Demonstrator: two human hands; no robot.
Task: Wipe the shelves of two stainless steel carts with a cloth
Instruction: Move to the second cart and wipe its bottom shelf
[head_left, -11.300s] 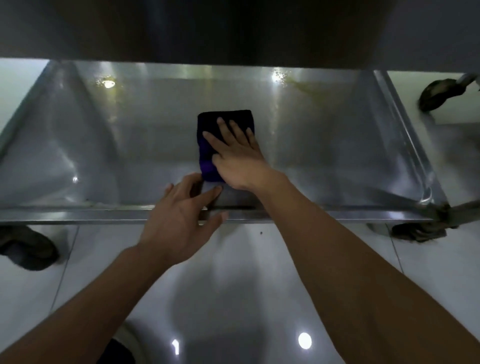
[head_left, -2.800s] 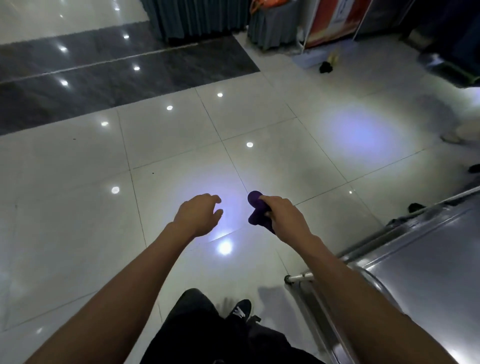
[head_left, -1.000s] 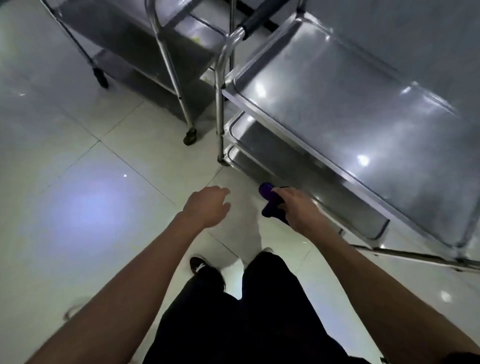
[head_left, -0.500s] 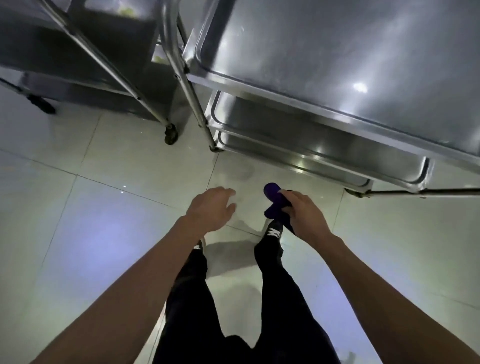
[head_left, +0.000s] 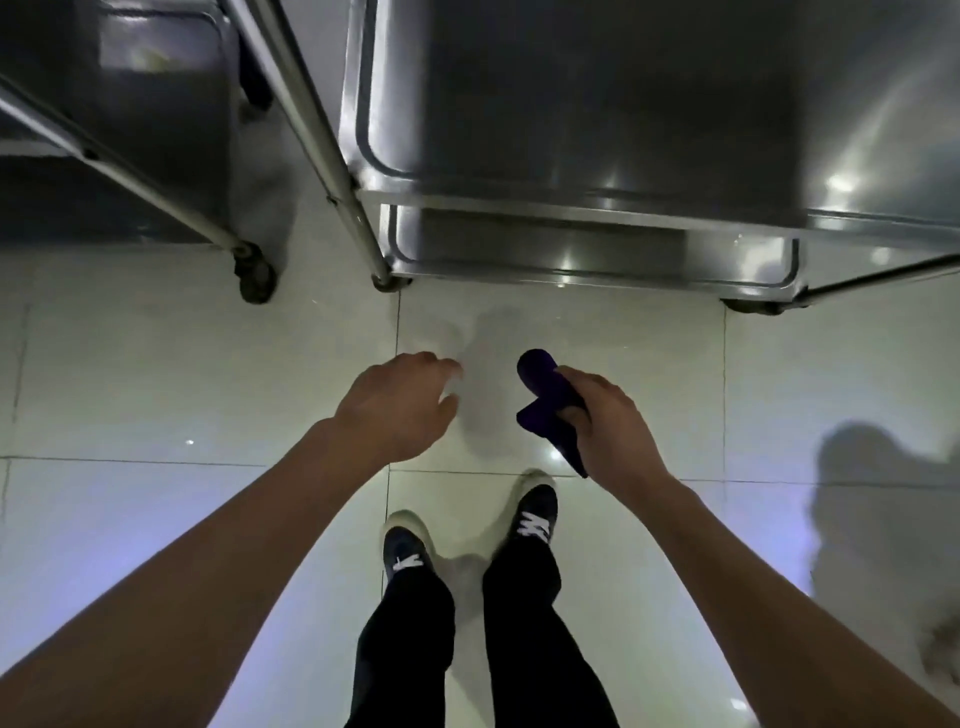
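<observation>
You held a dark purple cloth (head_left: 548, 402), plain, no pattern. Both carts, the near one (head_left: 597, 130) and the one to its left (head_left: 130, 156), showed grey brushed steel with white light spots. Your trousers (head_left: 410, 649) were black, your shoes (head_left: 535, 519) dark with white laces and pale soles, the floor tiles (head_left: 156, 374) glossy off-white with thin dark joints.

Two steel carts (head_left: 597, 156) (head_left: 130, 130), one dark purple cloth (head_left: 545, 405), two hands (head_left: 400, 410) (head_left: 613, 421), two sneakers (head_left: 405, 545) (head_left: 535, 514). Two shelves (head_left: 571, 104) (head_left: 571, 254) visible on the nearer cart, possibly more hidden; three casters (head_left: 254, 275) (head_left: 387, 283) (head_left: 748, 306).
</observation>
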